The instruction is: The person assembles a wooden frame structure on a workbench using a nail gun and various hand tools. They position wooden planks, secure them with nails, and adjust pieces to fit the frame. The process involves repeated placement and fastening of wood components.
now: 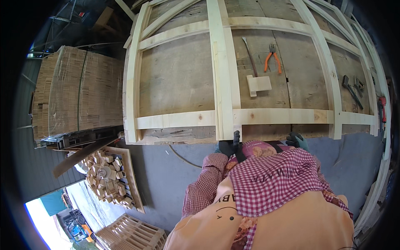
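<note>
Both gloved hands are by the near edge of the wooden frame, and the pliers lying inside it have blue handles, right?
Not quite: the head view shows that the pliers are orange-handled, not blue. They do lie inside the wooden frame, and the left hand and right hand, both gloved, are by its near edge.

Gloved left hand point(229, 147) lay at near edge of timber frame point(275, 116), fingers beside foot of upright post point(221, 83); contact unclear. Gloved right hand point(297, 141) sat at same edge. Beyond fingers, between both hands: wood blocks point(260, 83), slim metal bar point(251, 56), orange-handled pliers point(272, 51). Hammer point(352, 93) lay beyond, right of right-hand fingers. Wrapped slat stack point(66, 91) stood well left of left-hand fingers.
</note>
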`<action>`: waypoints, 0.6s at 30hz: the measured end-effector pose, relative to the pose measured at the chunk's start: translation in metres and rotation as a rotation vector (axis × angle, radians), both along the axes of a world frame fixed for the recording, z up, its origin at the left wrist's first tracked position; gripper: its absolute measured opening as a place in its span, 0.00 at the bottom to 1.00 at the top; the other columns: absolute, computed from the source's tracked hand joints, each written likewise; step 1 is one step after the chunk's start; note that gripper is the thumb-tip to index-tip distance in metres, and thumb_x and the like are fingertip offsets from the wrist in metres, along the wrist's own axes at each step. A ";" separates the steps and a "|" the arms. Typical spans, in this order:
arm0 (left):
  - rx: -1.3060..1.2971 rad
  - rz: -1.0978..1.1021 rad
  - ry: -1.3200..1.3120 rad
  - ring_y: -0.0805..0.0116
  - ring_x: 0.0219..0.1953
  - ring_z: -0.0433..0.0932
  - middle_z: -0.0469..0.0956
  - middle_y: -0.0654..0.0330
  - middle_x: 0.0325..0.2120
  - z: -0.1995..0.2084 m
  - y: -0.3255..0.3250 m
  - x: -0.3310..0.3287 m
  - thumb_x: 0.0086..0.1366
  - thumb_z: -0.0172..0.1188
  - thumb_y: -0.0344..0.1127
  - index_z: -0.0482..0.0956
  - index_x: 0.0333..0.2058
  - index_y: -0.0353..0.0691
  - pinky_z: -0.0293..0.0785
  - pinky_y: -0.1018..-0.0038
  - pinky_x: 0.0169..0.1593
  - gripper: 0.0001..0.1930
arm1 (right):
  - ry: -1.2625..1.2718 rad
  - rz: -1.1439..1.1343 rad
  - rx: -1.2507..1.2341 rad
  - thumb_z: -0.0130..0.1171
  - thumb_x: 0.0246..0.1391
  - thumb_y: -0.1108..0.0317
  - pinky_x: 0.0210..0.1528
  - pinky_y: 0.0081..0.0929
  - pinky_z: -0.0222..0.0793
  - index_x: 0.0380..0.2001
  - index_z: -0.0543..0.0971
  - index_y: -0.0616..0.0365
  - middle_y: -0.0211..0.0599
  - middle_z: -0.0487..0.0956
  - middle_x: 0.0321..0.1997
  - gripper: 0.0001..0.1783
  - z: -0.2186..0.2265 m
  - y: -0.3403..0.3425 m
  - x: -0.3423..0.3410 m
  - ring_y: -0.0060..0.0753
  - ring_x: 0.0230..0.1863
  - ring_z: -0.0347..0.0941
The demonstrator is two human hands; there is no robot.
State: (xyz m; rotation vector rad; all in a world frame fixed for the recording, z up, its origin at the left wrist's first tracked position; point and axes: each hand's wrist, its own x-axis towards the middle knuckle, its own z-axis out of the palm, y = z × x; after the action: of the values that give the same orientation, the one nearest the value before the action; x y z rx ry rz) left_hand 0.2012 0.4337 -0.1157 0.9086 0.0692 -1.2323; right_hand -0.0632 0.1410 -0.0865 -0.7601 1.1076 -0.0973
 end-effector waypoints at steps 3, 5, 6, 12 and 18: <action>0.275 -0.147 -0.577 0.69 0.33 0.77 0.77 0.56 0.36 0.011 -0.003 -0.006 0.64 0.53 0.34 0.71 0.47 0.36 0.75 0.70 0.34 0.14 | 0.042 0.036 0.012 0.60 0.53 0.60 0.40 0.36 0.73 0.48 0.71 0.57 0.43 0.76 0.42 0.21 -0.007 0.003 -0.009 0.40 0.41 0.75; 0.336 -0.184 -0.520 0.69 0.34 0.76 0.77 0.56 0.36 0.021 -0.009 -0.005 0.63 0.54 0.29 0.70 0.49 0.36 0.75 0.70 0.35 0.15 | 0.082 0.064 -0.014 0.60 0.52 0.58 0.42 0.38 0.73 0.51 0.69 0.56 0.44 0.75 0.45 0.25 -0.008 0.004 -0.012 0.42 0.43 0.74; 0.235 -0.136 -0.321 0.70 0.32 0.76 0.76 0.57 0.35 0.018 -0.009 -0.002 0.65 0.51 0.31 0.70 0.50 0.36 0.74 0.72 0.33 0.15 | 0.089 0.064 -0.019 0.60 0.53 0.58 0.42 0.38 0.73 0.51 0.69 0.56 0.45 0.75 0.45 0.25 -0.007 0.005 -0.009 0.42 0.43 0.74; -0.097 0.156 0.517 0.75 0.24 0.73 0.76 0.64 0.31 0.043 -0.021 0.004 0.68 0.39 0.48 0.62 0.58 0.38 0.71 0.77 0.27 0.25 | 0.023 0.061 -0.042 0.55 0.56 0.62 0.45 0.40 0.73 0.52 0.68 0.60 0.48 0.74 0.46 0.22 -0.009 0.006 -0.011 0.46 0.44 0.74; -0.876 0.154 0.981 0.82 0.19 0.63 0.66 0.70 0.21 0.089 -0.014 0.018 0.67 0.43 0.48 0.49 0.64 0.43 0.63 0.81 0.27 0.31 | 0.032 0.007 -0.013 0.50 0.57 0.69 0.44 0.42 0.74 0.50 0.69 0.62 0.48 0.74 0.44 0.17 -0.014 0.009 -0.008 0.45 0.42 0.74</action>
State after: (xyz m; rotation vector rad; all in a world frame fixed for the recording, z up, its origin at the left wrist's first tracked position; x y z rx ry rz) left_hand 0.2193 0.4195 -0.0266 -0.4892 0.3382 -1.2799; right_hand -0.0710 0.1504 -0.1006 -0.7789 1.1359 -0.0866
